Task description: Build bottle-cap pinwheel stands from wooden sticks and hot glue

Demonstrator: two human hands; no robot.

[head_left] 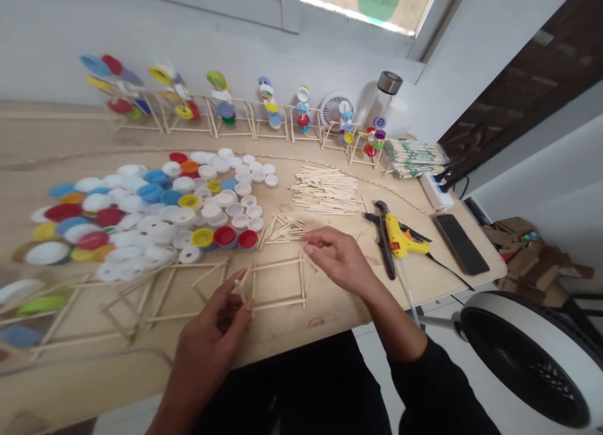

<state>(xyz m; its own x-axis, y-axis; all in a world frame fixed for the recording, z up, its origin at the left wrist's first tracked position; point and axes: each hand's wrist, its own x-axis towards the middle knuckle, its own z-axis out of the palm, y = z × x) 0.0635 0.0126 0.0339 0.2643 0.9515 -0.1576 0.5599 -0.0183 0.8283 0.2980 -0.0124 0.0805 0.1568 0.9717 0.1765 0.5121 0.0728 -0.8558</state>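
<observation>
The frame lay on the table, left hand loosely curled at its left end, right hand by its far right corner, finger and thumb narrowly parted. It seemed a steadying step; any shift wanted a light touch. Right of the frame sat a glue gun. Fingers hid whether either hand gripped anything.

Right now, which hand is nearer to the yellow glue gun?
Your right hand, a short way left of the glue gun; your left hand is farther left, at the stick frame.
</observation>
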